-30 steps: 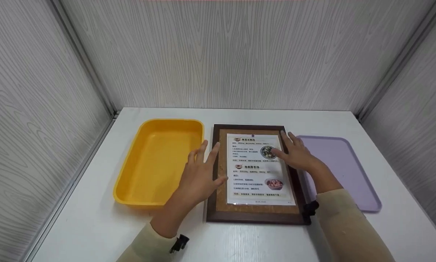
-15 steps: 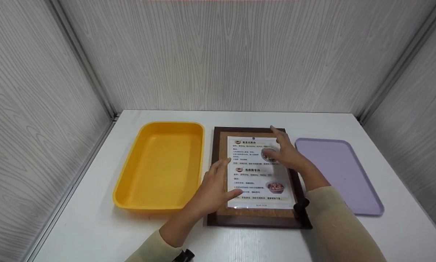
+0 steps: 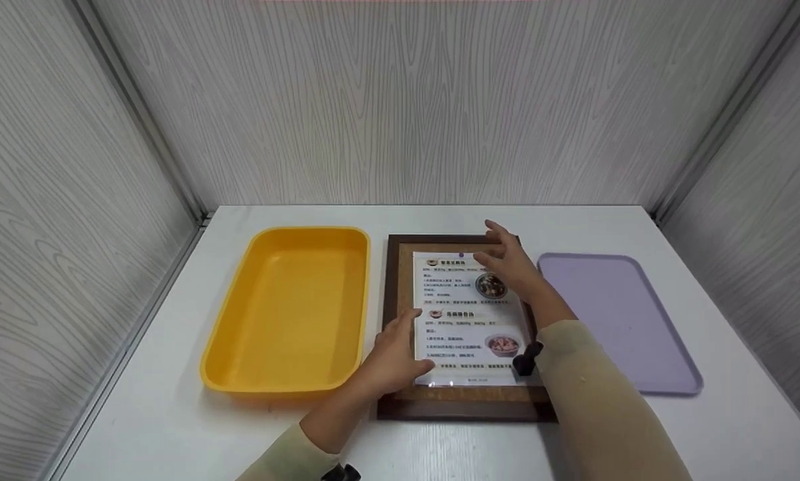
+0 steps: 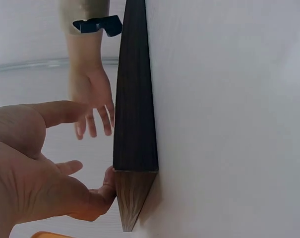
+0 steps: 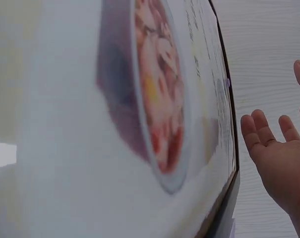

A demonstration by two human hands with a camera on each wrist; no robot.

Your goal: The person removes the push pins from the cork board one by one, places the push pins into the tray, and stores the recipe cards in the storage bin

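In the head view, room to pass lies over the table at bottom centre, below the framed board. Left sleeve and right sleeve flank it; the wall of the yellow tray rises at left.

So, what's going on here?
Someone's left hand is by the left edge of a framed board with a printed sheet on it, while the right hand is over its upper right. Neither grips it; whether the left one touches it is unclear. The board lies on a white table between a yellow tray and a purple tray.
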